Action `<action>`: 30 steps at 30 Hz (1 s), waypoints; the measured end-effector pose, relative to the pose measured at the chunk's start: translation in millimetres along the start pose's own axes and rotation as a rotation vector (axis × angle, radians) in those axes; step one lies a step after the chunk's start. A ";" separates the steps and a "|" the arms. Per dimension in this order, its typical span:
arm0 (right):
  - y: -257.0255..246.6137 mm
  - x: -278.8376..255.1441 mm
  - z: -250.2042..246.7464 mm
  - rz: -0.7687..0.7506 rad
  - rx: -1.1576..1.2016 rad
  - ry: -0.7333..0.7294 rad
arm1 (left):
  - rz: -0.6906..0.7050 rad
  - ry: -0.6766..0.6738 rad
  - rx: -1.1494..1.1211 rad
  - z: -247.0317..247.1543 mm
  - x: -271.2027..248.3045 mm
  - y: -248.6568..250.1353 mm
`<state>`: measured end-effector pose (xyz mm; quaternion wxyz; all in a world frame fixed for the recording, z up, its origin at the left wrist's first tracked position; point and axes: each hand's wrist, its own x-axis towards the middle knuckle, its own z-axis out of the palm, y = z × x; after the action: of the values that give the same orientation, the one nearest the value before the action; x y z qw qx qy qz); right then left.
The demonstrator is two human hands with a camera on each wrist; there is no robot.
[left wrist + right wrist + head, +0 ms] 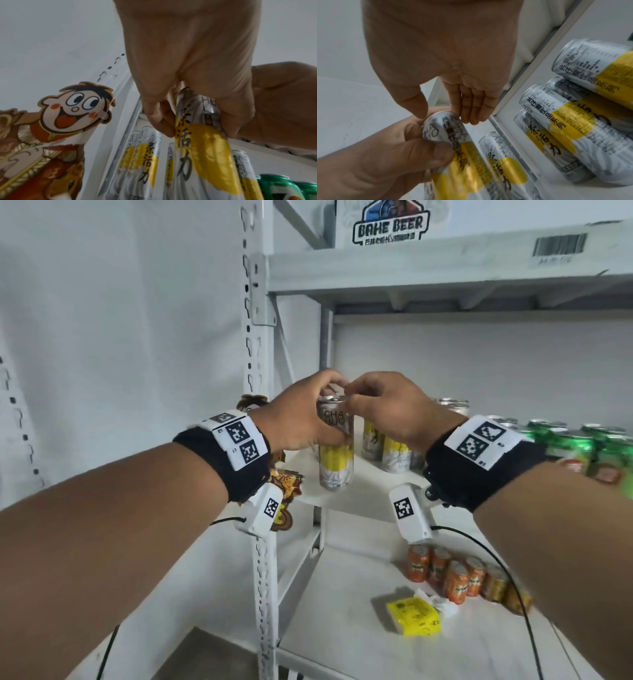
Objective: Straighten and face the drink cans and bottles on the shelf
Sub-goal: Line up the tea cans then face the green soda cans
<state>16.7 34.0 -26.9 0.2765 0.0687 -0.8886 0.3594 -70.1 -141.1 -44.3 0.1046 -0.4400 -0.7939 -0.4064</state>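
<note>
A tall white and yellow can point(336, 463) stands upright at the front left corner of the middle shelf point(368, 491). My left hand point(298, 422) grips its upper body, thumb on the near side. My right hand point(387, 409) pinches the can's top rim between thumb and fingers. The left wrist view shows the can point(202, 148) with its black characters under my left hand's fingers point(157, 121). In the right wrist view my right hand point(445, 60) hangs over the can point(453, 155), fingertips point(471, 116) at its rim. Whether its base touches the shelf, I cannot tell.
Several matching white and yellow cans point(394, 446) stand behind, with green cans point(582, 443) to their right. Cartoon snack packs point(286, 484) hang on the left upright point(255, 337). The lower shelf holds orange cans point(455, 573) and a yellow packet point(414, 616). A beer box point(390, 224) sits above.
</note>
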 end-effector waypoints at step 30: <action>52.3 91.3 21.4 0.013 -0.979 -0.054 | -0.049 -0.024 0.432 -4.6 59.1 -53.0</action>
<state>-86.0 64.7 -21.6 0.2508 -0.0655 -0.9606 -0.1008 -147.5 -123.2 -39.7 0.1772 -0.3925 -0.8743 -0.2240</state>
